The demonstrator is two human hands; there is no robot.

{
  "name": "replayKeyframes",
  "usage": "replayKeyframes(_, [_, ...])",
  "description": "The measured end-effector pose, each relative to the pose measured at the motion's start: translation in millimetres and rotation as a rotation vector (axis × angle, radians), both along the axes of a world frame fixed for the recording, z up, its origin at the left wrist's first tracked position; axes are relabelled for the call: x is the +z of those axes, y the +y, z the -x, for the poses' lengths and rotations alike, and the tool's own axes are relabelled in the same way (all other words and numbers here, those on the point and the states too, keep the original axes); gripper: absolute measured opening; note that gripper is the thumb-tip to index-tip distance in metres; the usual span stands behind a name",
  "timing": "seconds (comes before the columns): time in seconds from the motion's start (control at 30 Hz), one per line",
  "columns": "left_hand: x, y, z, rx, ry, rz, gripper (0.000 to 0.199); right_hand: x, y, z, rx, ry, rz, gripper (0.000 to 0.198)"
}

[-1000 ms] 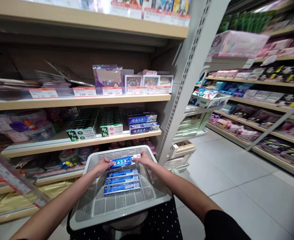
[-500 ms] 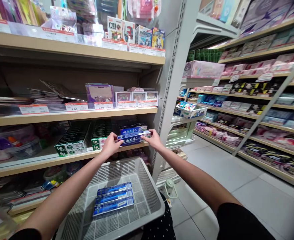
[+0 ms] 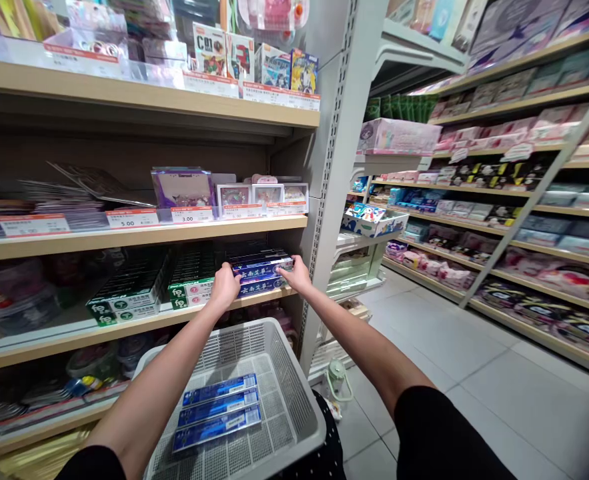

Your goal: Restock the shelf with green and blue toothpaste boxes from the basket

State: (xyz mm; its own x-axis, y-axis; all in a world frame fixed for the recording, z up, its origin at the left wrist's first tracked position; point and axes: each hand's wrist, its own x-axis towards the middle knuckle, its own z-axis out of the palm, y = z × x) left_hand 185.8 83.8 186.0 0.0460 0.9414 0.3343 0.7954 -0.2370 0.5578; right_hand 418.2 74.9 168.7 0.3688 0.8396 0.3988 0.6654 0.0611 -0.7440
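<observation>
Btwn L hand & R hand: oblong glossy box

The person's left hand and right hand grip a blue box by its ends, atop another at the shelf's front edge, near its right end. Green-and-white boxes line that edge farther left. Below, three blue packs lie in a grey basket, apart from its right edge.
</observation>
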Motion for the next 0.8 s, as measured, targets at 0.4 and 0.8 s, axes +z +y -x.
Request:
replayKeyframes(0.4, [6.0,16.4,-7.8,0.071,0.118,0.058,0.023,-5.8,29.3,-3.1,0.021,-0.005,-0.011,0.058])
replayKeyframes(0.8, [12.2,12.4,-5.9,0.064,0.055,0.077,0.031,-1.7,25.7,0.4,0.030,-0.012,-0.032,0.066])
